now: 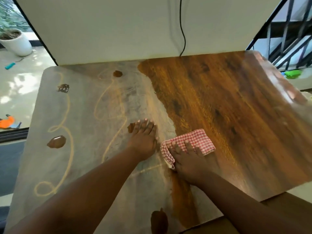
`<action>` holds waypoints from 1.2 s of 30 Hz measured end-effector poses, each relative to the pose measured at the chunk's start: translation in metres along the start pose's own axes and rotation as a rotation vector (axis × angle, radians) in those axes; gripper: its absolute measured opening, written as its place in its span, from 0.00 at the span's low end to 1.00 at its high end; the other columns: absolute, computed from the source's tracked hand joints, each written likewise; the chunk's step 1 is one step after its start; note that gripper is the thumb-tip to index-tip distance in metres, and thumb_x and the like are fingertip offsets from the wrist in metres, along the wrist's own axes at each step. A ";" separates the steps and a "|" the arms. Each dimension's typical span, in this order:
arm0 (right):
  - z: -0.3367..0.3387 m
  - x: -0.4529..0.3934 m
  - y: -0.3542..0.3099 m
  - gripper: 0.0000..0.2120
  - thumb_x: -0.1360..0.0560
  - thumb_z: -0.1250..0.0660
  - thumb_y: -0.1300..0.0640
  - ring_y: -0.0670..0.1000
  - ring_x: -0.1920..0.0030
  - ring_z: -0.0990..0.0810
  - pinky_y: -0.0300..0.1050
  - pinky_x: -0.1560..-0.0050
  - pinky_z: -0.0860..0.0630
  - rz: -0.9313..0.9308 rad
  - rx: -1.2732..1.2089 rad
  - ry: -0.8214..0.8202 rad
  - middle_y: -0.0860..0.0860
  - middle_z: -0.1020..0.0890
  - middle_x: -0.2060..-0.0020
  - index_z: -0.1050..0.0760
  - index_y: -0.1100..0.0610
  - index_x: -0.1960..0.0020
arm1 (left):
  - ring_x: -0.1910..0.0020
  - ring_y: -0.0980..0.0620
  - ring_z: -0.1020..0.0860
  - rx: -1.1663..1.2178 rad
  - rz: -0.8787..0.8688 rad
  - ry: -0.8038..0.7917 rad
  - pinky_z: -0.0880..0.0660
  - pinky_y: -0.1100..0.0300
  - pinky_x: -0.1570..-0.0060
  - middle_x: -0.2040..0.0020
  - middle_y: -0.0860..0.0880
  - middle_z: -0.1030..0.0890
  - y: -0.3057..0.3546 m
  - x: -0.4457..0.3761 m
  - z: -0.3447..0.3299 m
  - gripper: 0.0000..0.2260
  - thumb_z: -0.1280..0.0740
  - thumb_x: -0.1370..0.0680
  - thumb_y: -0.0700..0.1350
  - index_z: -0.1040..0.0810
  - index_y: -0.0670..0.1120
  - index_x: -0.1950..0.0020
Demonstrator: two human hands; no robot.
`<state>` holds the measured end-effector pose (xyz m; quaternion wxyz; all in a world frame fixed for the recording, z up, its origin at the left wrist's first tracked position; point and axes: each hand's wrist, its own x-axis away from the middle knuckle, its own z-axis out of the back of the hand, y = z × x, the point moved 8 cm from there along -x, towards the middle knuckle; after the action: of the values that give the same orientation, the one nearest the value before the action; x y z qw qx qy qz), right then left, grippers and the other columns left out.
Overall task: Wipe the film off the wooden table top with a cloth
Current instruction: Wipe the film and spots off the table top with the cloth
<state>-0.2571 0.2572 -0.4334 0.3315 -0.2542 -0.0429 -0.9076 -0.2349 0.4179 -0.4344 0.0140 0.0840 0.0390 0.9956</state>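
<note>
A white wall [118, 27] with a black cable [183, 31] hanging down it backs your wooden table top [236, 107], and a white planter [16, 42] stands on the floor off to the left. The right part of the table top shows glossy, warm brown grain, while the left part lies under a dull grey film [84, 115] marked with pale looping lines and 5 brown blobs. The cloth [190, 142], red-and-white checked and folded, lies flat on the table right at the ragged border between grey and brown. Your right hand [189, 161] presses down on its near edge, fingers spread out straight over the fabric. Your left hand [143, 137] rests flat on the film just beside the cloth, fingers straight and together, their tips touching 1 brown blob [130, 127].
</note>
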 end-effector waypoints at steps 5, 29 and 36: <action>-0.027 0.052 0.002 0.23 0.28 0.68 0.37 0.56 0.24 0.61 0.59 0.29 0.62 0.034 0.030 -0.071 0.41 0.56 0.24 0.77 0.28 0.37 | 0.23 0.46 0.59 0.021 -0.053 -0.003 0.70 0.49 0.30 0.21 0.46 0.52 -0.004 0.000 0.002 0.26 0.55 0.18 0.53 0.52 0.45 0.21; 0.032 -0.056 0.018 0.27 0.20 0.57 0.42 0.62 0.25 0.59 0.65 0.29 0.57 -0.122 -0.034 0.039 0.48 0.57 0.23 0.63 0.42 0.24 | 0.25 0.43 0.43 0.002 -0.092 0.113 0.69 0.46 0.30 0.29 0.44 0.32 -0.009 -0.018 0.019 0.23 0.54 0.20 0.54 0.33 0.46 0.30; 0.000 -0.009 0.018 0.22 0.27 0.67 0.36 0.54 0.24 0.61 0.58 0.31 0.68 0.077 -0.092 0.049 0.38 0.59 0.28 0.75 0.24 0.38 | 0.26 0.42 0.45 -0.096 -0.003 0.092 0.70 0.44 0.31 0.28 0.44 0.36 -0.024 -0.031 0.027 0.21 0.50 0.20 0.53 0.34 0.46 0.31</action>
<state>-0.2397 0.2487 -0.4392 0.3550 -0.2481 0.0168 -0.9012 -0.1990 0.4427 -0.4146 0.0176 0.0373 -0.0081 0.9991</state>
